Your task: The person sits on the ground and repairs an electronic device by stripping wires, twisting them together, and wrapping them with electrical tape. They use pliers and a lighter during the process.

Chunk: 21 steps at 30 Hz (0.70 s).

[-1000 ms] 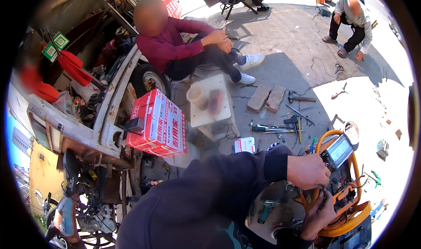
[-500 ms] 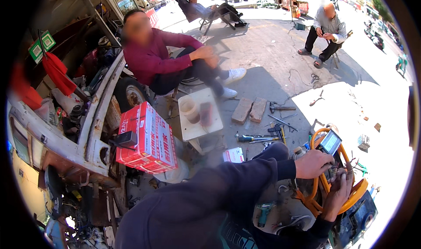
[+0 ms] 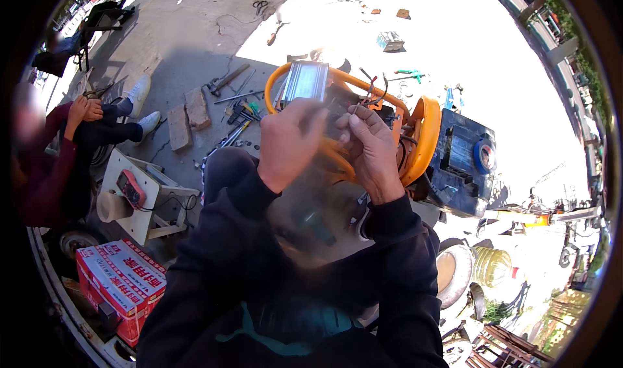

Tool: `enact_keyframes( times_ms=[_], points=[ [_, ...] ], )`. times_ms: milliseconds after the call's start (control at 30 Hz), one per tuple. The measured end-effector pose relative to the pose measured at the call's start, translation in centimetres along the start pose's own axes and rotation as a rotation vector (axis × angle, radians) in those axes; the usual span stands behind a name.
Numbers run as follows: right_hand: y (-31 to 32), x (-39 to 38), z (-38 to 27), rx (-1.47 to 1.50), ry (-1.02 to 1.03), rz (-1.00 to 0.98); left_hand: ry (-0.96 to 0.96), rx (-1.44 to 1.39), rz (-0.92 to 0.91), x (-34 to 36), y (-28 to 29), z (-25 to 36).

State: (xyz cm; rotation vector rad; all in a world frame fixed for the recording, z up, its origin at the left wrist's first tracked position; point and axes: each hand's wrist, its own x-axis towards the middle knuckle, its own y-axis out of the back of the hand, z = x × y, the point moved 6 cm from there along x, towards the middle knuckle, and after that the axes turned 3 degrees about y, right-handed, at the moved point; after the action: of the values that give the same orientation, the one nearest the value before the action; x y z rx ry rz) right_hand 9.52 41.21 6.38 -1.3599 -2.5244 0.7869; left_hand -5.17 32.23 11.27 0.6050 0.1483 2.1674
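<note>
In front of me stands an orange tubular frame (image 3: 426,138) with a silver finned metal box (image 3: 305,81) at its far left. My left hand (image 3: 292,141) is in the air just nearer than the box, its curled fingers smeared by motion. Close to its right, my right hand (image 3: 375,151) is closed in a pinch over the frame, thumb against fingers. What it pinches is too small to name. Thin dark wires (image 3: 374,89) with reddish ends rise from the frame just beyond my right fingers.
A black plastic case (image 3: 457,164) with a blue ring stands right of the frame. Left are two bricks (image 3: 180,128), a hammer (image 3: 228,78), loose tools and a small white table (image 3: 144,224) bearing a red multimeter (image 3: 132,188). A red-white carton (image 3: 123,284) and a seated person (image 3: 58,154) are farther left.
My view has swung right and downward, so the frame now lies near the middle. Both hands remain close together over it; the left is now blurred, the right still pinched.
</note>
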Motion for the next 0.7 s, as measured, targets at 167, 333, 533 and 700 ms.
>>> enact_keyframes(
  times_ms=[167, 333, 533, 700],
  points=[
    [-0.7, -0.6, 0.7, 0.023, -0.072, 0.07, 0.021, 0.106, 0.002, -1.0, 0.1, 0.6],
    [-1.4, 0.0, 0.4, 0.052, -0.074, 0.014, -0.059, 0.137, 0.032, -0.5, -0.2, 1.0],
    [-2.5, 1.2, 0.5, 0.222, -0.03, 0.023, -0.042, 0.283, 0.035, -1.0, -0.4, 2.3],
    [-2.5, 0.5, -0.5, 0.016, 0.072, 0.066, -0.146, 0.289, 0.021, -1.0, -0.8, 2.2]
  ],
)
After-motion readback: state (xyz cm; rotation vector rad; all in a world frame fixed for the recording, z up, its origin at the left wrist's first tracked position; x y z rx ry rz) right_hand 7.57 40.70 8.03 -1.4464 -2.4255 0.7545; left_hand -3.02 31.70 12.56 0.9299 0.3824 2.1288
